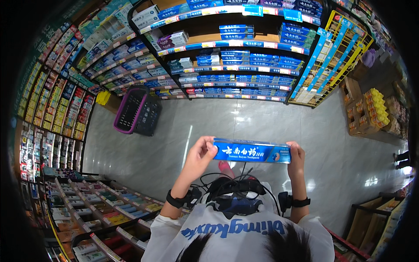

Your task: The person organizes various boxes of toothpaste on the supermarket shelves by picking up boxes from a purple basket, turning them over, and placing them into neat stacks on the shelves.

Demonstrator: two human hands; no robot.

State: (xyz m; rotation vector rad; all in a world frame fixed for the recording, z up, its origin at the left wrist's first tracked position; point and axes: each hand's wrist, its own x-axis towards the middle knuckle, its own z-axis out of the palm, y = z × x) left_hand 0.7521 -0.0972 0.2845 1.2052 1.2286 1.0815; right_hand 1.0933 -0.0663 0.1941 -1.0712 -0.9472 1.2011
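A long blue toothpaste box point(250, 152) is held level in front of my body, its printed face turned up toward the camera. My left hand point(201, 156) grips its left end, with the thumb on the front face. At the opposite end, my right hand point(296, 158) pinches the edge; some of those fingers are hidden behind the box. Beyond it stands a shelf unit point(235, 43) stocked with similar blue boxes point(236, 31) in stacks.
A dark shopping basket with a purple rim point(123, 109) stands on the grey tiled floor point(176, 114) to the left. Yellow wire racking point(340, 59) adjoins the shelves. Cartons with yellow-topped goods point(376, 108) are at right. Shelves of tubes point(111, 203) are close by at lower left.
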